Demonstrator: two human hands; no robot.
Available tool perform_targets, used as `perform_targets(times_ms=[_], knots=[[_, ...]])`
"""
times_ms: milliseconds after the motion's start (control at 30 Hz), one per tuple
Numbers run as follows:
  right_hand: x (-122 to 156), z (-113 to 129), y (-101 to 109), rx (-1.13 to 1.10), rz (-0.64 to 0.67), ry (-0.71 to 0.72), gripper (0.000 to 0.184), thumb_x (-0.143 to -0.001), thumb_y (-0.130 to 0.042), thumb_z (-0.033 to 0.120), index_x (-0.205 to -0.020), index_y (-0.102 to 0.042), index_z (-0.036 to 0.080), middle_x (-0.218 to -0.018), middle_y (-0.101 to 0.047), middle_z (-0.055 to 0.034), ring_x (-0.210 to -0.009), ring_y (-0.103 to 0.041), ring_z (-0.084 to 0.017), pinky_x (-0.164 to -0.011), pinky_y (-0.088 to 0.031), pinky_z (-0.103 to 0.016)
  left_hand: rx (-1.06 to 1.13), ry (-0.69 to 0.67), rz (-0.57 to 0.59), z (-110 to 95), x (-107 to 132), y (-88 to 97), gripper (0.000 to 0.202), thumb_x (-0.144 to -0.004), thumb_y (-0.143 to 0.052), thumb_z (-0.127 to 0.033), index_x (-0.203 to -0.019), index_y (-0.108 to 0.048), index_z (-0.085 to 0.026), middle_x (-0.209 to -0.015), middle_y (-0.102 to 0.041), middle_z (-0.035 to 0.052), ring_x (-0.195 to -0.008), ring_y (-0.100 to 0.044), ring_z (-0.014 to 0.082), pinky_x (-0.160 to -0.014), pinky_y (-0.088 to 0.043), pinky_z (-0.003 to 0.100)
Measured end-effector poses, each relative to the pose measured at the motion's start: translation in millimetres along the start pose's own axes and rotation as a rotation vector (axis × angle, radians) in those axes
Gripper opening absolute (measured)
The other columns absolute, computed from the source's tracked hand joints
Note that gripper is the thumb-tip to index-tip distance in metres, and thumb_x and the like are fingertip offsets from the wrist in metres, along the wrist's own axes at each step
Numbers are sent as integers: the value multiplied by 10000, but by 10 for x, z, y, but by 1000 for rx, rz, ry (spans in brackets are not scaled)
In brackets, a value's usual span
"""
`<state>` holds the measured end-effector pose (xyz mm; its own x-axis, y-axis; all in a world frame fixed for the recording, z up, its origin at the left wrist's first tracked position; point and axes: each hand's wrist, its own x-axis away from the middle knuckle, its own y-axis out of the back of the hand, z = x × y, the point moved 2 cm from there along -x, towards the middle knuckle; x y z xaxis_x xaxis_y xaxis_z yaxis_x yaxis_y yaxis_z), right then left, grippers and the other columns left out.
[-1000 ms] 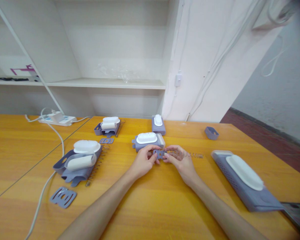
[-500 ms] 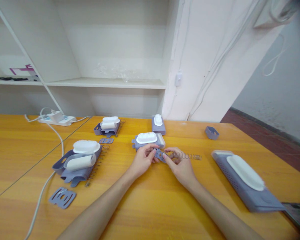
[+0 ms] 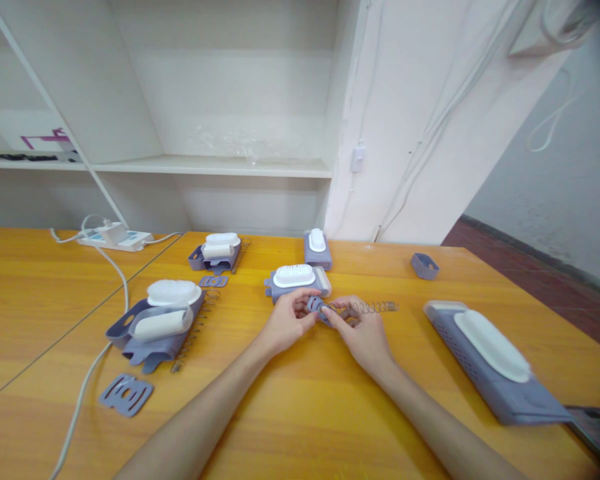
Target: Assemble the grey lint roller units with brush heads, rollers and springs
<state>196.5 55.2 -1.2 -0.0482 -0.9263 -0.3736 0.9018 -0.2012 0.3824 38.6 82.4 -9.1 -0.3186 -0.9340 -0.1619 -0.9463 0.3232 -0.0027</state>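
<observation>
Fingertips of my left hand point(image 3: 291, 320) pinch one end of a small grey-purple slotted plate point(image 3: 313, 304), held above the table. My right hand point(image 3: 363, 333) is closed around the near end of a metal coil spring point(image 3: 377, 307), its thumb at the plate's other end. The spring sticks out to the right past my fingers. Its end meets the plate under my fingertips, where the exact contact is hidden. Just behind my hands lies a grey-purple case point(image 3: 280, 291) with a white oval bristled piece point(image 3: 294, 275) on top.
On the left sit two part sets with white rollers point(image 3: 160, 325), springs point(image 3: 193, 337) and loose slotted plates point(image 3: 127, 395). A long case point(image 3: 500, 373) lies at right, beside a dark flat object point(image 3: 597, 427). A small cap point(image 3: 425, 266) and a power strip point(image 3: 115, 237) stand farther back.
The plate has tilted and turned between my fingers. The spring has shifted slightly left and up, closer against the plate. Both hands stay in nearly the same place.
</observation>
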Motion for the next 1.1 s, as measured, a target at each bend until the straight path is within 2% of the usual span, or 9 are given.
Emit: perform_targets(times_ms=[400,533,633,733,800,933,1100], knots=[[-18,-6,2,2,39,-23,308,-767,-634,477,-788,-637,170,-740,-665,-49,-654,-599,-186,-595,-456,-287,-16,-18,21,13,-4,0,402,-744,-652,-219,-1121,-565,-109,-901,-668,83,-781,-619,147,-749,-483,271],[-15,-4,-18,2,68,-45,302,-748,-650,457,-879,-649,185,-803,-685,-47,-691,-615,-191,-646,-479,-310,-31,-17,2,10,-6,-1,410,-739,-658,-226,-1125,-574,-117,-908,-674,80,-787,-622,150,-750,-486,269],[-12,17,-14,35,81,38,319,-747,-654,410,-1000,-649,215,-940,-682,-53,-809,-626,-204,-732,-489,-333,-42,-10,-3,7,-7,-3,415,-740,-653,-221,-1134,-578,-118,-925,-678,86,-801,-626,157,-759,-487,276],[-7,57,-4,40,139,158,233,-757,-648,320,-974,-664,238,-975,-664,-48,-891,-616,-211,-806,-476,-335,-31,-13,-17,10,-9,1,422,-735,-659,-225,-1135,-585,-116,-952,-680,93,-821,-627,162,-775,-485,278],[-2,81,1,37,184,185,221,-770,-627,266,-988,-661,250,-987,-654,-45,-910,-609,-213,-829,-471,-332,-14,-13,-25,15,-11,6,430,-731,-670,-244,-1134,-589,-117,-964,-681,95,-834,-627,165,-784,-483,280],[-1,98,-2,53,192,162,212,-808,-586,272,-1006,-659,245,-990,-652,-42,-890,-607,-208,-820,-476,-336,11,-13,-16,13,-11,11,433,-743,-667,-268,-1141,-584,-119,-980,-681,98,-857,-627,172,-791,-481,282],[3,54,-28,28,159,116,207,-813,-592,323,-985,-660,232,-959,-661,-45,-836,-608,-198,-753,-492,-330,-7,-7,27,-14,7,1,422,-760,-640,-220,-1164,-561,-126,-1037,-669,112,-885,-632,180,-769,-484,272]])
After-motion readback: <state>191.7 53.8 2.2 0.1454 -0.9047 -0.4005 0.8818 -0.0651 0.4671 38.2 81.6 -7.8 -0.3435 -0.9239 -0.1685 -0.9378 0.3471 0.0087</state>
